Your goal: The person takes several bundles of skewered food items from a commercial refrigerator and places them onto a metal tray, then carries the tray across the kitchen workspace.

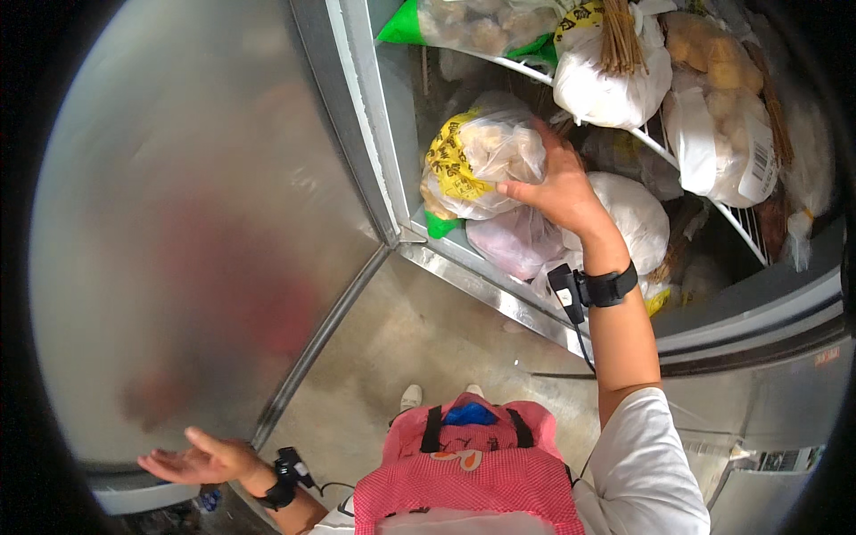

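My right hand (pixel 558 180) reaches into the freezer, its thumb and blurred fingers spread against the right side of a clear plastic bag (pixel 505 147) of pale food pieces. That bag bears yellow printing. Whether the hand grips it, I cannot tell. Just below lies a pinkish plastic bag (pixel 515 241); a white plastic bag (pixel 628 217) is partly behind my wrist. At the lower left, my left hand (pixel 200 460) has its fingers apart and holds nothing. It is near the lower edge of the metal freezer door (pixel 200 167), which stands swung out.
On a white wire shelf (pixel 655 144) sit a green-ended food bag (pixel 481 27), a white bag topped with thin wooden sticks (pixel 618 40) and a bag of round pieces (pixel 722 127). The metal sill (pixel 481 291) crosses in front. Black wristbands trail cables.
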{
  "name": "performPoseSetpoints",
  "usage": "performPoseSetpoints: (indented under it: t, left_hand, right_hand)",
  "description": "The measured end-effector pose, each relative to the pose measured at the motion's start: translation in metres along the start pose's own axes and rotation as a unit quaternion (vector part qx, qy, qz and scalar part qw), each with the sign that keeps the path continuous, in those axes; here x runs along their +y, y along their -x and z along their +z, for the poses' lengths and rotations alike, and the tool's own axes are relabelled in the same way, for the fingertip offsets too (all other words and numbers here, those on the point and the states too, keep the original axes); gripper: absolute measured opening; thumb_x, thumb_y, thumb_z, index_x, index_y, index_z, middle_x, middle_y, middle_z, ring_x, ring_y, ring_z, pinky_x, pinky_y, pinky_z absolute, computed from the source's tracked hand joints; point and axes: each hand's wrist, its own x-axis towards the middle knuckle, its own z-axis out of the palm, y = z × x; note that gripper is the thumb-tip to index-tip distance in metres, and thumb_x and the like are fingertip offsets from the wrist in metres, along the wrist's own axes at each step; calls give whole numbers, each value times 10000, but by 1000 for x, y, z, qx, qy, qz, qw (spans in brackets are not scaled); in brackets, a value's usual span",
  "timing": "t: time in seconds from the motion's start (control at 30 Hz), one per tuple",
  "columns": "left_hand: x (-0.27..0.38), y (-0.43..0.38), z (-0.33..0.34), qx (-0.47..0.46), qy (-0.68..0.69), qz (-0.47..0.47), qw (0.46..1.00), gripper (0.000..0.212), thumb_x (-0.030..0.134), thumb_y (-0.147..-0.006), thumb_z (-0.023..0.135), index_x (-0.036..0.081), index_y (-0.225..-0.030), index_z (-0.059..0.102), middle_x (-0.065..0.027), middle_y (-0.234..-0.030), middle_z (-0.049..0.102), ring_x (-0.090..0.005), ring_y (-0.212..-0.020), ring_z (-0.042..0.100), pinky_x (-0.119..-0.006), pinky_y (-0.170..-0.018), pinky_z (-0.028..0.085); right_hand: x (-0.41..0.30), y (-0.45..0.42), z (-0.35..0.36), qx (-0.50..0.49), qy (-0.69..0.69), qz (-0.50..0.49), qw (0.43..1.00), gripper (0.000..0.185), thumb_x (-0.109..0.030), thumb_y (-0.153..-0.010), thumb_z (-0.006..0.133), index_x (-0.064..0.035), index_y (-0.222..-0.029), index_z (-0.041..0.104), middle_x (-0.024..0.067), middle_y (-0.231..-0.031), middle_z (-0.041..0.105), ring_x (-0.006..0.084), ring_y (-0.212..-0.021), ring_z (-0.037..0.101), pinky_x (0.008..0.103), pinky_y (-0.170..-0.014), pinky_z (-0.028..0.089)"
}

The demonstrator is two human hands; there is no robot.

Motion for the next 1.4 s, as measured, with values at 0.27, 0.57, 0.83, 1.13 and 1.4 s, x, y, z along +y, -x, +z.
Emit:
performPoseSetpoints:
  t: [0.27,0.57,0.83,1.13,1.4]
  left_hand:
    - [-34,2,67,-79,52,161,982,350,54,-846,571,-31,-1178,494,-195,-1408,310,-367,-1343,241,-504,-1082,233]
    - [-27,-5,110,-201,279,35,938,349,26,-878,482,18,-1225,448,-217,-1415,297,-344,-1295,333,-452,-1065,285]
    - [28,30,157,-537,518,-15,665,489,-33,-781,507,-26,-1262,419,-218,-1313,414,-334,-1184,466,-420,-989,397]
    - [62,63,168,-624,475,-83,614,736,-36,-772,558,24,-1423,219,-191,-1414,330,-306,-1266,406,-404,-1004,385]
    - [73,120,214,-649,570,-384,325,636,425,-976,372,42,-1451,192,-155,-1469,278,-268,-1332,305,-408,-1100,206]
  right_hand:
    - [20,3,-10,34,-31,76,996,687,-289,-668,791,1,-1237,536,148,-1086,605,190,-974,565,308,-871,448]
    - [-20,26,-6,276,-242,101,925,490,-150,-673,744,27,-1111,614,102,-972,664,152,-883,595,284,-797,483]
    - [-33,102,-26,237,-247,-38,939,494,-5,-614,707,48,-1096,608,141,-1237,544,208,-1156,501,312,-987,375]
    - [-53,116,3,189,-55,-93,976,498,-116,-582,771,-35,-1052,628,161,-1194,544,293,-1122,519,358,-968,404]
    - [-44,152,23,141,25,-227,963,531,-144,-578,786,-55,-1073,616,181,-1239,512,384,-1114,506,456,-935,421]
